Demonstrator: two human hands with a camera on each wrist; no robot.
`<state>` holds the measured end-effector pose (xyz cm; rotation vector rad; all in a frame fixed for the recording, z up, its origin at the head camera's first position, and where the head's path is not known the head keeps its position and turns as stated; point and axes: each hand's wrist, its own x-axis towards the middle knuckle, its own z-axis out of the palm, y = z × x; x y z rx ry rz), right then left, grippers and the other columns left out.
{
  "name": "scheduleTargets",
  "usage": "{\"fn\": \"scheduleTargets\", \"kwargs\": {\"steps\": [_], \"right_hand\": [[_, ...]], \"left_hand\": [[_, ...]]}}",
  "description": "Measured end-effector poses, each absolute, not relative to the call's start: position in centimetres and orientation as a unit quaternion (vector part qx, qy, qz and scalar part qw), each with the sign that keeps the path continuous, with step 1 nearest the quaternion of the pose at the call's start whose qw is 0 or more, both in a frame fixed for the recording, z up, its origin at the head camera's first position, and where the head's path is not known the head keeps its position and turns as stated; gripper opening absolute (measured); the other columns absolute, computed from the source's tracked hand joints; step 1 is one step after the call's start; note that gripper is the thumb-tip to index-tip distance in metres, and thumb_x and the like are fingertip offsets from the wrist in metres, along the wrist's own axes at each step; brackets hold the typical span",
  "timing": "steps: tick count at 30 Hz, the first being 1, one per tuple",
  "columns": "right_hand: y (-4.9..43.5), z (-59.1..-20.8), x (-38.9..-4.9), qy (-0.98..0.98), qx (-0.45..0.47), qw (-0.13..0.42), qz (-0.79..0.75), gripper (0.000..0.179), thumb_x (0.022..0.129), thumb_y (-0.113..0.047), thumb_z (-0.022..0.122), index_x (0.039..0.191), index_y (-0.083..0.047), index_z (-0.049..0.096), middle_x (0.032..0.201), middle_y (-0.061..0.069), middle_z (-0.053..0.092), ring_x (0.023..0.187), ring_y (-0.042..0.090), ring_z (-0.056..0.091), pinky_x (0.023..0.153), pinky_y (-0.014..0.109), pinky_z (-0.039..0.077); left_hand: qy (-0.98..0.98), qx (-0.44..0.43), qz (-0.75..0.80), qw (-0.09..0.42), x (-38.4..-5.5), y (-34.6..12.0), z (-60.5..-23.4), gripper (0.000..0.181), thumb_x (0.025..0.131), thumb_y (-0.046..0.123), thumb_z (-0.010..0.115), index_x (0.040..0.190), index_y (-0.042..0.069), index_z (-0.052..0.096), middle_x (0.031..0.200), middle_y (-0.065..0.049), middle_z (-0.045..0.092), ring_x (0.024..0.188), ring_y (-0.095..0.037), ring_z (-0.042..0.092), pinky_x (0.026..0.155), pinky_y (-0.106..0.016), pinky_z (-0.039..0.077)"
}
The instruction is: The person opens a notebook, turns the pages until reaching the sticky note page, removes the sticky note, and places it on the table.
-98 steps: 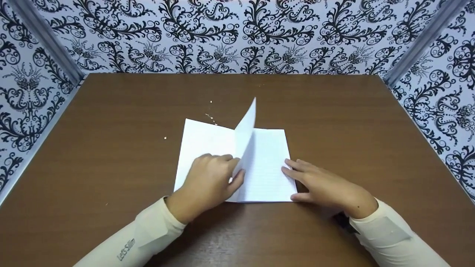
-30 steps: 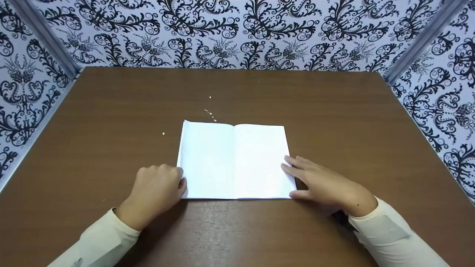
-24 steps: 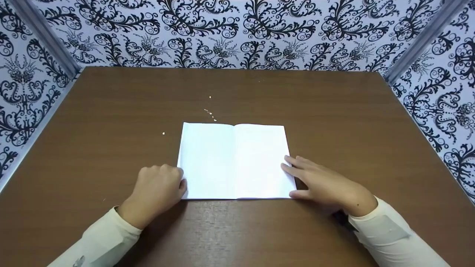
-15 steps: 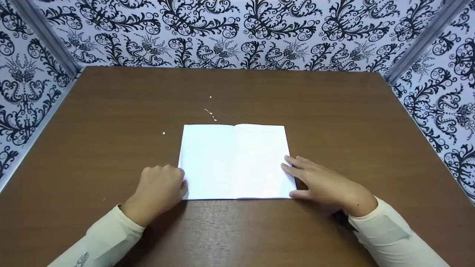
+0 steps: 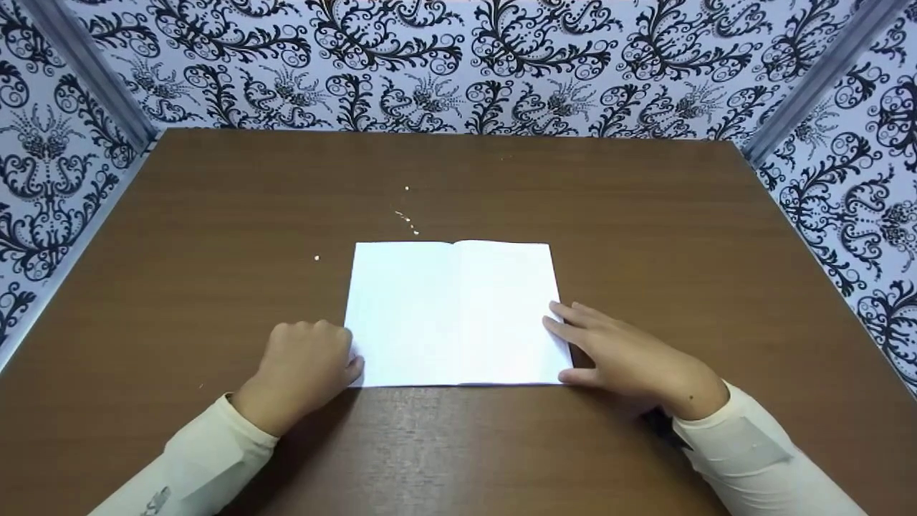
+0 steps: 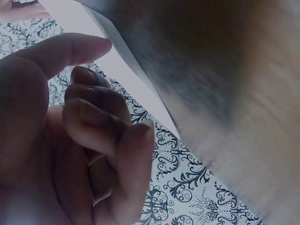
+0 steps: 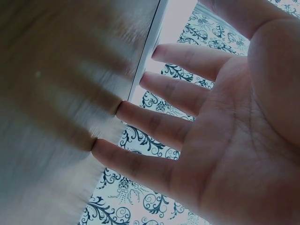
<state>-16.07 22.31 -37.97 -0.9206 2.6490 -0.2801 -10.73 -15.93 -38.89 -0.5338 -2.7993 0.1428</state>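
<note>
An open notebook [image 5: 405,308] lies flat on the brown table, its two pages white and level. At its lower left edge my left hand [image 5: 301,369] holds the border, knuckles up, with the thumb laid on the page corner. In the left wrist view the thumb [image 6: 89,48] reaches over the white paper while the other fingers are curled beside it. Across the notebook, my right hand [image 5: 623,355] rests along the right edge with its fingers straight and spread. Two fingertips and the thumb touch the page border; the right wrist view shows the fingertips [image 7: 149,78] at that edge.
Several small white crumbs [image 5: 408,221] lie on the table [image 5: 645,215] behind the notebook, and one more crumb [image 5: 317,258] is to its left. Patterned wall panels [image 5: 458,68] with grey corner trims enclose the back and sides.
A standing page has been turned over to the left, and the left hand has moved left from the middle to the left edge. The lifted left corner has settled flat; the right hand stays.
</note>
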Motion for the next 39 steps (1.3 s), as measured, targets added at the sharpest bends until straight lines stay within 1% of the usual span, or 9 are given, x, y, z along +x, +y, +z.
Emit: {"fn": "scheduleTargets", "kwargs": {"steps": [3, 8, 12, 16, 21, 27, 30, 34, 39], "right_hand": [[22.3, -38.0, -16.1, 0.927, -0.325, 0.160, -0.097, 0.073, 0.092, -0.036, 0.070, 0.152, -0.006, 0.041, 0.161, 0.019, 0.031, 0.147, 0.048, 0.029, 0.114, 0.063, 0.029], [22.3, -38.1, -16.1, 0.928, -0.322, 0.162, -0.096, 0.073, 0.092, -0.035, 0.071, 0.152, -0.005, 0.041, 0.162, 0.019, 0.030, 0.147, 0.047, 0.028, 0.115, 0.062, 0.029], [22.3, -38.1, -16.1, 0.929, -0.317, 0.166, -0.095, 0.074, 0.092, -0.036, 0.070, 0.152, -0.006, 0.040, 0.162, 0.018, 0.030, 0.148, 0.047, 0.027, 0.114, 0.064, 0.029], [22.3, -38.1, -16.2, 0.929, -0.317, 0.167, -0.096, 0.074, 0.092, -0.036, 0.071, 0.152, -0.006, 0.040, 0.163, 0.018, 0.029, 0.148, 0.047, 0.027, 0.115, 0.063, 0.028], [22.3, -38.1, -16.2, 0.929, -0.317, 0.164, -0.096, 0.074, 0.092, -0.036, 0.071, 0.152, -0.006, 0.040, 0.162, 0.018, 0.030, 0.148, 0.046, 0.028, 0.115, 0.062, 0.029], [22.1, -38.2, -16.2, 0.929, -0.317, 0.165, -0.096, 0.074, 0.092, -0.036, 0.071, 0.152, -0.006, 0.041, 0.162, 0.018, 0.030, 0.148, 0.046, 0.027, 0.116, 0.061, 0.028], [22.2, -38.3, -16.2, 0.927, -0.323, 0.163, -0.099, 0.073, 0.092, -0.035, 0.071, 0.151, -0.005, 0.041, 0.162, 0.019, 0.031, 0.148, 0.046, 0.028, 0.116, 0.061, 0.028], [22.3, -38.3, -16.2, 0.926, -0.328, 0.159, -0.103, 0.073, 0.092, -0.035, 0.071, 0.151, -0.005, 0.042, 0.161, 0.019, 0.032, 0.147, 0.047, 0.028, 0.116, 0.061, 0.028], [22.4, -38.1, -16.3, 0.927, -0.324, 0.161, -0.102, 0.073, 0.092, -0.035, 0.071, 0.151, -0.006, 0.041, 0.162, 0.017, 0.031, 0.148, 0.045, 0.027, 0.116, 0.060, 0.028]], "left_hand": [[-0.969, -0.188, 0.052, 0.149, -10.8, -15.9, -38.9, 0.051, 0.076, 0.023, 0.075, 0.051, 0.014, 0.031, 0.049, 0.006, 0.017, 0.050, -0.011, 0.016, 0.040, -0.027, 0.014], [-0.962, -0.205, 0.056, 0.172, -11.1, -15.4, -38.9, 0.046, 0.076, 0.024, 0.078, 0.056, 0.011, 0.039, 0.045, 0.000, 0.034, 0.046, -0.011, 0.022, 0.036, -0.031, 0.025], [-0.959, -0.215, 0.058, 0.173, -11.5, -14.8, -38.8, 0.041, 0.076, 0.026, 0.080, 0.059, 0.010, 0.046, 0.049, -0.004, 0.044, 0.043, -0.012, 0.029, 0.036, -0.032, 0.030], [-0.957, -0.224, 0.057, 0.178, -11.9, -13.9, -38.9, 0.037, 0.076, 0.030, 0.081, 0.064, 0.009, 0.054, 0.056, -0.005, 0.051, 0.042, -0.014, 0.039, 0.036, -0.032, 0.033], [-0.948, -0.247, 0.057, 0.194, -12.4, -12.5, -39.1, 0.033, 0.077, 0.035, 0.079, 0.072, 0.008, 0.060, 0.065, -0.006, 0.057, 0.050, -0.022, 0.054, 0.038, -0.036, 0.040], [-0.953, -0.261, 0.043, 0.146, -12.7, -10.7, -39.1, 0.035, 0.081, 0.040, 0.077, 0.084, 0.008, 0.064, 0.075, -0.008, 0.061, 0.061, -0.025, 0.060, 0.044, -0.038, 0.048], [-0.959, -0.261, 0.033, 0.106, -12.9, -9.8, -39.0, 0.037, 0.082, 0.041, 0.076, 0.092, 0.007, 0.065, 0.082, -0.009, 0.063, 0.067, -0.027, 0.063, 0.048, -0.040, 0.051], [-0.963, -0.262, 0.037, 0.056, -13.0, -8.7, -38.9, 0.046, 0.082, 0.047, 0.076, 0.105, 0.010, 0.066, 0.092, -0.010, 0.065, 0.077, -0.028, 0.065, 0.056, -0.042, 0.053], [-0.960, -0.274, 0.046, 0.041, -13.1, -7.4, -38.5, 0.054, 0.079, 0.056, 0.075, 0.106, 0.010, 0.064, 0.092, -0.009, 0.064, 0.079, -0.029, 0.065, 0.059, -0.042, 0.053]]}}
